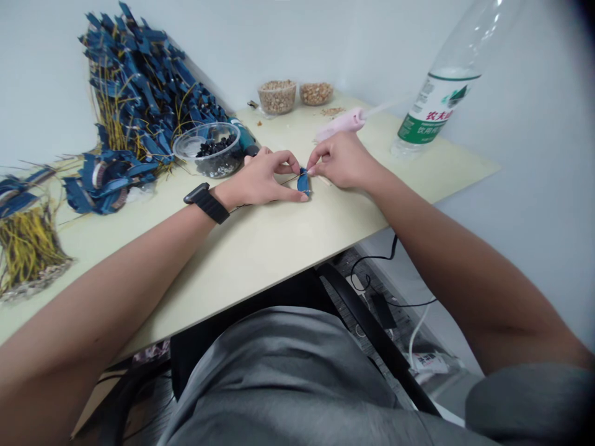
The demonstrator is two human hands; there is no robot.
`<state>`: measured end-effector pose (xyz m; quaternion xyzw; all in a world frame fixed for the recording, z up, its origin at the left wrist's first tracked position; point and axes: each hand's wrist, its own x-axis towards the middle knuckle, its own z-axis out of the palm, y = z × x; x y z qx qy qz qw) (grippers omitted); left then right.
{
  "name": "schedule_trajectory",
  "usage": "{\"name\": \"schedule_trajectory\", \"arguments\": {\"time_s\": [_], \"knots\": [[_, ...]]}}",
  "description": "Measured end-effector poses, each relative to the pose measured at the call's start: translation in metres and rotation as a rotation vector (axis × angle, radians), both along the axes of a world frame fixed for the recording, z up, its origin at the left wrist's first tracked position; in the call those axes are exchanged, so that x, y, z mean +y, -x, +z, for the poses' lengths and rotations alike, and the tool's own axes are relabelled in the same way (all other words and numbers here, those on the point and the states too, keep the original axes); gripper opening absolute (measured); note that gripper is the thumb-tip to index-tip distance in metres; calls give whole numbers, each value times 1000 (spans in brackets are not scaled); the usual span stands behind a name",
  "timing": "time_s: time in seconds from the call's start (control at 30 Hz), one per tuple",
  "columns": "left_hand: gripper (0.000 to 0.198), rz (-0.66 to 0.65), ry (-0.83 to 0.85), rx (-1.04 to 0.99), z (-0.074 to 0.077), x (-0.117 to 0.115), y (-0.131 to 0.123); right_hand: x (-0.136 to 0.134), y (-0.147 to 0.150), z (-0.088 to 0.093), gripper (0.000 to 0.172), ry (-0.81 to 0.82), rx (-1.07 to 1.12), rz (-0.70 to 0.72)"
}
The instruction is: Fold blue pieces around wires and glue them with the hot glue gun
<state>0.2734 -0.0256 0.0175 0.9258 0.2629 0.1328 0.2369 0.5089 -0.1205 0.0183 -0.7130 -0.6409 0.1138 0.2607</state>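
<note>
Between the thumb and fingers of my left hand (269,176) is a small blue strip-like piece (304,182), held at its two ends just above the table. A thin dark strand runs from it under the same hand. My right hand (341,161) is closed in a pinch at the upper end of the blue piece; what its fingertips grip is too small to make out. Behind my right hand lies a pink glue gun (341,124) with a clear stick coming out of its back.
Left of my hands stands a clear bowl (218,152) of small black pieces, beside a teal tool (245,137). A large heap of blue pieces with yellow strands (134,93) leans at the back left. Two tubs of pale bits (277,98) and a water bottle (434,105) stand farther back.
</note>
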Motion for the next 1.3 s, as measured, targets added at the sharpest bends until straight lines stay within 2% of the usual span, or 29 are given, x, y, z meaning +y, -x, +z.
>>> {"name": "schedule_trajectory", "arguments": {"time_s": [0.17, 0.4, 0.8, 1.3], "knots": [[63, -1, 2, 2, 1, -1, 0, 2, -4, -3, 16, -19, -13, 22], [63, -4, 0, -3, 1, -1, 0, 1, -2, -2, 4, -20, 20, 12], [67, -9, -17, -9, -5, 5, -1, 4, -2, -3, 9, -25, 3, 7], [67, -14, -7, -18, -4, 4, -1, 4, -3, -5, 8, -26, 2, 6]]}}
